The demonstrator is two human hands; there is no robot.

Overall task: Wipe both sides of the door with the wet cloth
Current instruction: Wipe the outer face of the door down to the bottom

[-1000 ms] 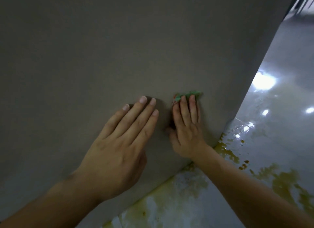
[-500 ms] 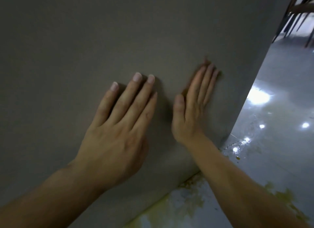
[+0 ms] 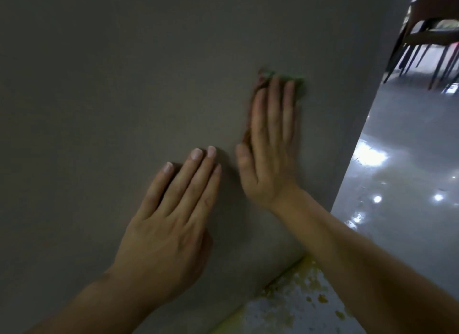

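Note:
A plain grey-brown door (image 3: 124,72) fills most of the view, its edge running down the right side. My right hand (image 3: 270,144) lies flat on the door with straight fingers and presses a green cloth (image 3: 299,83) against it. Only the cloth's green top edge and a reddish strip beside the index finger show; the hand covers the rest. My left hand (image 3: 171,224) rests flat on the door lower and to the left, fingers straight, nothing in it.
A glossy wet floor (image 3: 397,184) lies right of the door, with yellow stains (image 3: 305,284) near the door's bottom edge. Dark chair legs (image 3: 427,47) stand at the top right.
My right hand has slid up the door with the cloth, and the green edge shows again above the fingertips. My left hand has stayed flat on the door.

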